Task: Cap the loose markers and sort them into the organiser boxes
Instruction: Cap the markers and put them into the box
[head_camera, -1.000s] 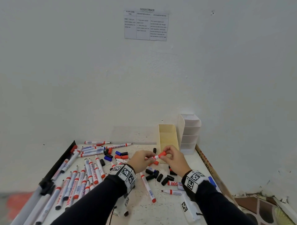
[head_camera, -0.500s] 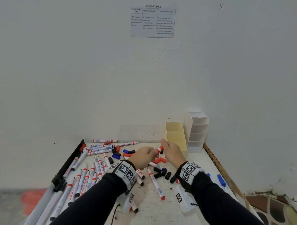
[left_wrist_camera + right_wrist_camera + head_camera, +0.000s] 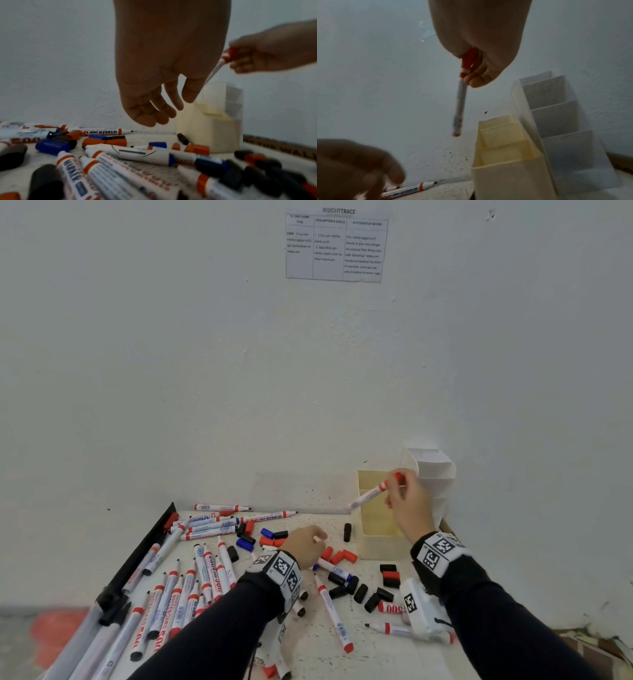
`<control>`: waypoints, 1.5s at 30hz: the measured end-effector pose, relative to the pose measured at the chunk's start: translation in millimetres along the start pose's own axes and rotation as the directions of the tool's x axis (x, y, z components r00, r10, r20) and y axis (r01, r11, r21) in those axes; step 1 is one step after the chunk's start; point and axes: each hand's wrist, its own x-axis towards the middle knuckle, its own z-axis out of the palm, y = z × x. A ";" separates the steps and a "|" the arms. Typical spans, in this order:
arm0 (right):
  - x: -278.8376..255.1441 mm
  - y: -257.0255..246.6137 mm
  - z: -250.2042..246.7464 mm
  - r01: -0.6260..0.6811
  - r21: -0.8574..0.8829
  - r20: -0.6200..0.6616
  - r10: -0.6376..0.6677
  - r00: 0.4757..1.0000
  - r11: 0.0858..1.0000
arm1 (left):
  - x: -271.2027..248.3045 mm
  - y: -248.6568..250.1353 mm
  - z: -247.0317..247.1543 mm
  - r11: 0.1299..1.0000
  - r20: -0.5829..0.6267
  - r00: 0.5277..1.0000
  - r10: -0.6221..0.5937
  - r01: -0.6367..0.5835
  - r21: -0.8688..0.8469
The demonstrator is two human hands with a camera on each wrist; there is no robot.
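Red-capped white plastic marker (image 3: 371, 493) pinched at the cap end by right hand (image 3: 407, 501), hanging over the cream plastic organiser box (image 3: 376, 546). Sort step. Next: swing barrel upright, lower into a compartment. Left hand (image 3: 303, 546) relaxed, empty, above the desk (image 3: 373, 655).

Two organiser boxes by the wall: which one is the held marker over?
The yellow box, the shorter one left of the taller white box. The right hand pinches the red-capped marker by its cap, barrel hanging above the yellow box's left edge.
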 end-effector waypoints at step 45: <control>-9.9 91.2 3.4 0.164 -0.656 0.346 0.099 0.933 0.737 | 33.0 -21.0 -35.4 0.978 -0.200 0.968 0.151 -0.117 0.170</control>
